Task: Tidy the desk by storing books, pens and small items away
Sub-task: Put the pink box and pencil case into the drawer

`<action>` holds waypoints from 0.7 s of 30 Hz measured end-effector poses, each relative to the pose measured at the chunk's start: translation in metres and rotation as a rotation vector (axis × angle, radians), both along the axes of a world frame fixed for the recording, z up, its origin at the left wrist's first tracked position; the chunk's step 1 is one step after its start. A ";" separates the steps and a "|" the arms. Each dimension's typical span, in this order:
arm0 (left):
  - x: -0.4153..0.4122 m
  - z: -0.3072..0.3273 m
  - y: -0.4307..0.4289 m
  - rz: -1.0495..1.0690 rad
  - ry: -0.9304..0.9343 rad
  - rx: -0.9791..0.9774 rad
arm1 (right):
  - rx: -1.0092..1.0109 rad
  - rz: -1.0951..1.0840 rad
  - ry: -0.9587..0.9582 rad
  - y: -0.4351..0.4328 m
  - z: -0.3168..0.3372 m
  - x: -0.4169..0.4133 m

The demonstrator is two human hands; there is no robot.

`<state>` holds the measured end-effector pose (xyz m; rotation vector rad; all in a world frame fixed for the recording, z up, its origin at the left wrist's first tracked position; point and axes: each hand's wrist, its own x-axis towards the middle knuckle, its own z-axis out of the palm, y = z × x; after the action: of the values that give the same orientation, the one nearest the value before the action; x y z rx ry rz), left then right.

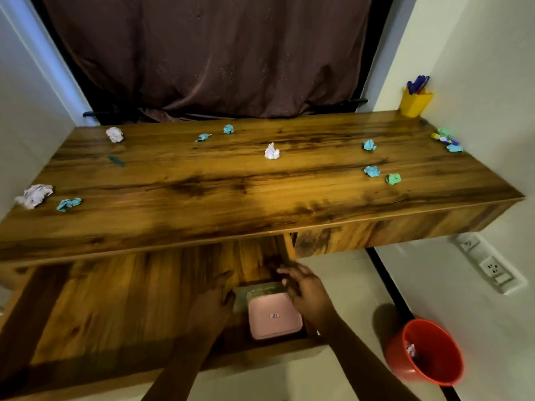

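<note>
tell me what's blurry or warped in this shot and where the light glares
Head view: the wide lens bows the desk edges; the right hand is motion-smeared beside the pink box; the open drawer lies in shadow; a soft sheen shows on the desk near the yellow cup; the red bucket looks blurred at its rim.

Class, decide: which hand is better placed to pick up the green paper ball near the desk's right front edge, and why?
Probably the right hand: it lies nearer the green paper ball, while the left hand would have to cross over.
</note>
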<state>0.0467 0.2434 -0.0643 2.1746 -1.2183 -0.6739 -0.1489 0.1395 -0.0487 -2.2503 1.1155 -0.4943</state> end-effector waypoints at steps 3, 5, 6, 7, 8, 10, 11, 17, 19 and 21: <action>-0.010 0.024 -0.011 -0.070 -0.083 -0.096 | 0.014 -0.091 -0.120 0.003 0.004 -0.011; -0.026 0.038 -0.028 -0.152 -0.106 -0.160 | -0.010 -0.146 -0.160 -0.004 0.009 -0.021; -0.035 0.045 -0.039 -0.190 -0.107 -0.193 | -0.029 -0.178 -0.171 -0.010 0.013 -0.027; -0.043 0.052 -0.050 -0.224 -0.108 -0.225 | -0.047 -0.209 -0.188 -0.016 0.017 -0.032; -0.052 0.058 -0.060 -0.253 -0.111 -0.249 | -0.060 -0.237 -0.211 -0.021 0.020 -0.038; -0.070 0.064 -0.086 -0.332 -0.133 -0.298 | -0.080 -0.303 -0.265 -0.034 0.028 -0.054; -0.078 0.064 -0.102 -0.374 -0.139 -0.293 | -0.090 -0.333 -0.283 -0.044 0.030 -0.065; -0.150 0.062 -0.224 -0.500 -0.144 -0.346 | -0.128 -0.563 -0.285 -0.141 0.038 -0.157; -0.190 0.061 -0.266 -0.524 -0.150 -0.361 | -0.113 -0.624 -0.265 -0.185 0.040 -0.193; -0.232 0.059 -0.313 -0.530 -0.141 -0.367 | -0.093 -0.631 -0.244 -0.235 0.040 -0.229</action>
<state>-0.1857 -0.0695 -0.0056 1.6251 -1.8595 -0.4529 -0.3784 -0.0954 -0.0091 -1.8074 1.6863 -1.0567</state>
